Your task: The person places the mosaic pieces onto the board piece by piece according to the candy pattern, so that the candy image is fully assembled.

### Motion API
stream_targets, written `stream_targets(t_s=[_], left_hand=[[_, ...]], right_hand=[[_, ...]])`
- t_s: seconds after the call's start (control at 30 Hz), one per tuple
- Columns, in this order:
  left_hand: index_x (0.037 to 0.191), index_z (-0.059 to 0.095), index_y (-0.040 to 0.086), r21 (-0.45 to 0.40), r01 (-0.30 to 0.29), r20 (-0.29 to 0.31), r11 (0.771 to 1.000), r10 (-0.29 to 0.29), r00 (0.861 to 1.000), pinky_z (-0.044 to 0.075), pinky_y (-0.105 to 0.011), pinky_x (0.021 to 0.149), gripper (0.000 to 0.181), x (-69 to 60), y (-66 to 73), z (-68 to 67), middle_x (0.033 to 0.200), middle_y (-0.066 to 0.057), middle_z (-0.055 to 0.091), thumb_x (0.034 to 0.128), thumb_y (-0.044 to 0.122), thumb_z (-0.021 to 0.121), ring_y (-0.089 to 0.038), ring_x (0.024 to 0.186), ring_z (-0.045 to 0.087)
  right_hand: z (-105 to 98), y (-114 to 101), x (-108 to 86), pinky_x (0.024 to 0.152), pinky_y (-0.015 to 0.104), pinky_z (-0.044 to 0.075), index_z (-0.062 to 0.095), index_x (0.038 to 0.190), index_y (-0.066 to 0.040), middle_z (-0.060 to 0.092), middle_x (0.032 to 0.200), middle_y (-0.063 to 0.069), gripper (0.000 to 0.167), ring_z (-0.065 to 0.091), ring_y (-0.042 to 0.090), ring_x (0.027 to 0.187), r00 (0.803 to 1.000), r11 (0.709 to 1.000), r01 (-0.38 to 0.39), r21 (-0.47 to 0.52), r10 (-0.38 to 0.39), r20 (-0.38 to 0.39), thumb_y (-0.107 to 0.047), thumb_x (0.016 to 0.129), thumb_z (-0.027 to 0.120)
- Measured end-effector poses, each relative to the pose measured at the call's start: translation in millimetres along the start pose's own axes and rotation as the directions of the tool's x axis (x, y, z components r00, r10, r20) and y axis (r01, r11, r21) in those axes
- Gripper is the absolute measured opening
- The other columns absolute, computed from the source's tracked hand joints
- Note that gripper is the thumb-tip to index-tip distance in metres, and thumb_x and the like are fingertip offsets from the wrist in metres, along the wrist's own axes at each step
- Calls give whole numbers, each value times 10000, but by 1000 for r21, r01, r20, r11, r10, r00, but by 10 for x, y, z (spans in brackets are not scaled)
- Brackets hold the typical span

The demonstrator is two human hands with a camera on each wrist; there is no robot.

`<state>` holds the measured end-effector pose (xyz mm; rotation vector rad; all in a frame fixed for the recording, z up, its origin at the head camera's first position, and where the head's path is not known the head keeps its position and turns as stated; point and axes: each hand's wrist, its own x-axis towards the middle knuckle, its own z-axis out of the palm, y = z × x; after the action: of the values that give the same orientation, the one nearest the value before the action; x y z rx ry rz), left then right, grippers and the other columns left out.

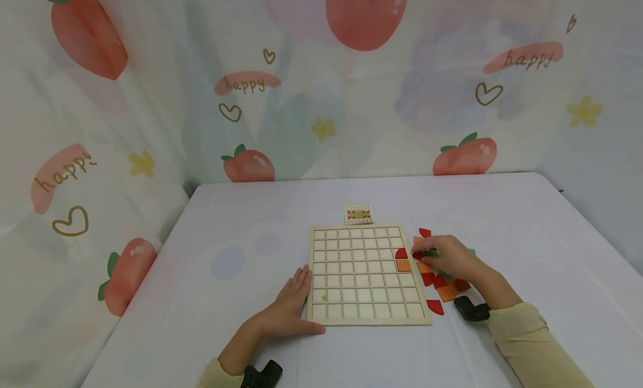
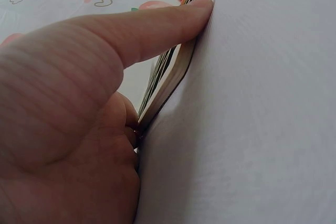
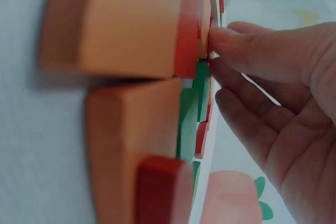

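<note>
A pale wooden grid board [image 1: 369, 322] lies on the table. Near its right side, a red quarter-round piece [image 1: 401, 253] and an orange square [image 1: 403, 266] occupy neighbouring cells. My left hand [image 1: 287, 309] rests against the board's lower left corner, fingers straight along the left edge and thumb at the front edge. Just beyond the right edge, my right hand [image 1: 449, 257] pinches a small red piece [image 1: 417, 255] between thumb and fingertips; the fingers partly hide it. Under and around that hand lie loose pieces, including a green piece [image 1: 431, 253] and an orange square [image 1: 445, 293].
A small pattern card [image 1: 358, 206] with a coloured design lies behind the board. One red piece [image 1: 435, 306] sits apart, close to the board's lower right corner. White cloth covers the table [image 1: 241, 226], and a printed curtain [image 1: 346, 109] hangs behind.
</note>
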<state>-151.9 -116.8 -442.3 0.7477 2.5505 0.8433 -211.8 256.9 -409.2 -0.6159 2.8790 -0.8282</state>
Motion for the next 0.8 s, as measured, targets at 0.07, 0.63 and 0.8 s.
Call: stream_targets(t_s=[0.07,0.63,0.8], left_hand=[[1457,-6,1,4,1,0,1000,-1,1000,3,-429,1086,1124,-2,-1,5,1520,-112,-85,745,535,679,-209,1370,-121],[1460,0,8,-14,-2,-1,1000,2,1000,7,-431,1086,1113,-5,4,0,1522,-95,-81,746,521,684,-200,1370,-120],[1459,0,1,-8,-2,-2,1000,2,1000,10,-437,1085,1120,-2,-1,5,1522,-108,-78,743,528,683,-210,1372,-114]], right_hand=[[7,1,2,814,463,476,676,1048,-8,639,1035,127,258,548,319,973,1000,1000,-14,-7,14,1,32,794,672],[-19,-3,-2,819,479,471,667,1057,22,624,1054,175,255,535,354,989,996,996,-82,-37,83,15,10,803,673],[-16,-7,-2,823,483,467,683,1018,7,623,1052,176,213,537,360,996,995,994,-102,-38,102,20,13,806,668]])
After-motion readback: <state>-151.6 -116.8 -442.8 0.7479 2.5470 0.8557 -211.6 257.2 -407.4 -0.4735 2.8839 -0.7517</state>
